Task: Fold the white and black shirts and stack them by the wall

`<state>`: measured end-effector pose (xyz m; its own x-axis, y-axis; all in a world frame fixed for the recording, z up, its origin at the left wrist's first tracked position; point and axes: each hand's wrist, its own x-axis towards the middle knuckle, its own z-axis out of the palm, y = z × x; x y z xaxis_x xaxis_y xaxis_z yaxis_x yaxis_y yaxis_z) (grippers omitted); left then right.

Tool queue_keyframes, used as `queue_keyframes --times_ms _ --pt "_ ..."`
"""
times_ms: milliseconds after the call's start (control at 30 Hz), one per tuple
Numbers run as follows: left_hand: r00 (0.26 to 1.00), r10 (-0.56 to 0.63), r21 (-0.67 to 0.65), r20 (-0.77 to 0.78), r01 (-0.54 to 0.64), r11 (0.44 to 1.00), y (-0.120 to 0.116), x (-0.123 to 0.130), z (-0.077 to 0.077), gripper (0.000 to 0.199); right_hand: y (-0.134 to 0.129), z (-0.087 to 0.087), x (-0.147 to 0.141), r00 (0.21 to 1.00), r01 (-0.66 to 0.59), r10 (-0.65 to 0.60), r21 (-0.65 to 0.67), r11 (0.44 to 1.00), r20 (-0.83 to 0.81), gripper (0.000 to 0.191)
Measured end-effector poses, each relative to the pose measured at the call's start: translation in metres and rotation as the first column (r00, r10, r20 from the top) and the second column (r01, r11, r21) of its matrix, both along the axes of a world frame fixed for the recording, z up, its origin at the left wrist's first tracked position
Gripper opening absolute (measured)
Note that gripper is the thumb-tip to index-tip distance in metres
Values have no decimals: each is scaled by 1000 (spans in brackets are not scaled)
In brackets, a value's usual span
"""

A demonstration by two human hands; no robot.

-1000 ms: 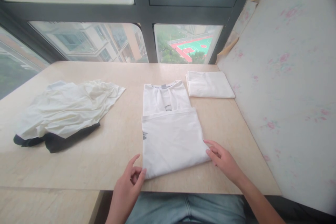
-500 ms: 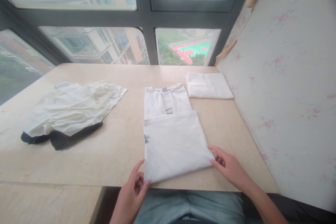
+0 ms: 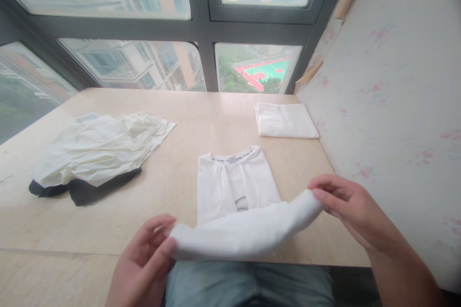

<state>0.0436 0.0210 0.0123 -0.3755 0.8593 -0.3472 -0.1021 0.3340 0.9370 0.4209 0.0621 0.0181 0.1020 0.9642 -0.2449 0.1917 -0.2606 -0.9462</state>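
A white T-shirt (image 3: 219,184) lies on the wooden surface in front of me, collar toward the window, with part of a dark print showing. Its lower part is raised off the surface toward me as a thick fold. My left hand (image 3: 149,249) pinches the left corner of that fold between thumb and fingers. At the right corner, my right hand (image 3: 344,204) pinches the cloth in the same way and sits higher. The fold sags between the hands and is slightly blurred.
A folded white cloth (image 3: 287,120) lies at the back right near the flowered wall (image 3: 403,105). On the left, a crumpled white garment (image 3: 104,146) rests over a black one (image 3: 101,189). A framed window (image 3: 207,31) borders the far edge of the wooden surface (image 3: 158,201).
Both hands have lifted the T-shirt's lower edge off the surface and moved farther apart. The collar has slid toward me, and more of the chest print shows.
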Motion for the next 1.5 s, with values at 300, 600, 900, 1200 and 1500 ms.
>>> queue_keyframes --times_ms 300,600,900,1200,1500 --pt "992 -86 81 88 78 994 157 0 -67 60 153 -56 -47 996 71 -74 70 995 42 35" --pt "964 -186 32 -191 196 980 176 -4 -116 61 157 -119 -53 929 59 -105 137 989 355 32" --pt "825 -334 -8 -457 371 928 200 -12 -115 45 188 -133 -57 901 -46 -49 207 977 432 22" --pt "697 -270 66 -664 415 907 205 -7 -101 32 167 -102 -53 923 -51 -68 295 954 378 26" --pt "565 -193 -9 -802 312 950 167 -2 -105 47 132 -112 -39 911 41 -132 233 972 391 31"
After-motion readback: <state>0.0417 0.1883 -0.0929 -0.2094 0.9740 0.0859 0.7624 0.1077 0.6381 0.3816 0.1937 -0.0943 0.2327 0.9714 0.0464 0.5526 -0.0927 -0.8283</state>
